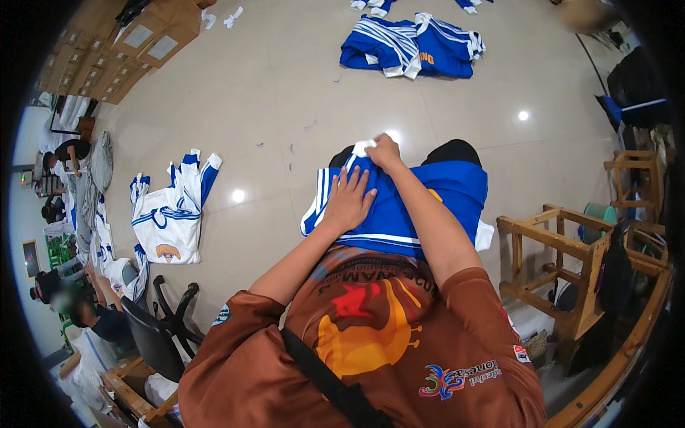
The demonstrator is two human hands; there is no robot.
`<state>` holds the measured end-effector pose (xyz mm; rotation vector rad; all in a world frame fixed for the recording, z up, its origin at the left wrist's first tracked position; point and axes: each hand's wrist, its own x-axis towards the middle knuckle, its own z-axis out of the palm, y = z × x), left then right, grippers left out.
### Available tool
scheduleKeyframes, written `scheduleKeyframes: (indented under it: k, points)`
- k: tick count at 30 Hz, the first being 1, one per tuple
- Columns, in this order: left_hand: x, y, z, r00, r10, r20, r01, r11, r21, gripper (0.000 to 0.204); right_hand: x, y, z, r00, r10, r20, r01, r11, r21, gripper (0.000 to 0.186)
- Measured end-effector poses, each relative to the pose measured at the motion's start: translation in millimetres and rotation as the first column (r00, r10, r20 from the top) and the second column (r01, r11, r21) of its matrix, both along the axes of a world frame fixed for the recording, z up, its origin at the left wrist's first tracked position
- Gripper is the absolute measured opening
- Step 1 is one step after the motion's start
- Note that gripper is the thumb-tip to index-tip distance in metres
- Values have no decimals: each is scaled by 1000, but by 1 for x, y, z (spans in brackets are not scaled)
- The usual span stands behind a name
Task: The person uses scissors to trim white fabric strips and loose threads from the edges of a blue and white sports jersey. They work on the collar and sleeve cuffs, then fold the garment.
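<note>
Across my lap lies a blue sweatshirt [399, 214] with white stripes, white cuffs and a bit of yellow print. My left hand [348, 198] rests flat on its left part, fingers stretched and slightly spread. With my right hand [385, 153] I pinch the white cuff [362, 148] at the far end of a sleeve, near my knees. The fingertips of that hand are partly hidden by the cloth. Another white cuff [484, 236] hangs at the garment's right side.
On the floor ahead lies a pile of blue-and-white garments [410, 46]; a white sweatshirt [168, 221] lies to the left. Cardboard boxes [153, 39] stand far left. A wooden stool frame [556, 250] is at right, a black chair [153, 335] at left. Several people work along the left side.
</note>
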<state>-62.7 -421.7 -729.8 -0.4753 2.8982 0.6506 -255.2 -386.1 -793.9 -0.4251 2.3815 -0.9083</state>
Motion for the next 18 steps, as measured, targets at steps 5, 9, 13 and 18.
scheduleKeyframes:
  k: [5,9,13,18]
  points:
    - [-6,4,2,992,78,99,-74,996,-42,70,3,2,-9,988,7,-155,-48,965,-259,33]
    - [-8,-41,-41,915,347,-207,-266,903,336,66,17,4,8,974,65,-217,-85,993,-84,40]
    - [-11,-72,-10,894,445,55,-447,895,10,58,8,14,42,884,345,-316,-340,938,71,50]
    - [5,-96,-27,832,536,145,-554,821,140,54,25,16,71,843,529,-96,-488,828,275,65]
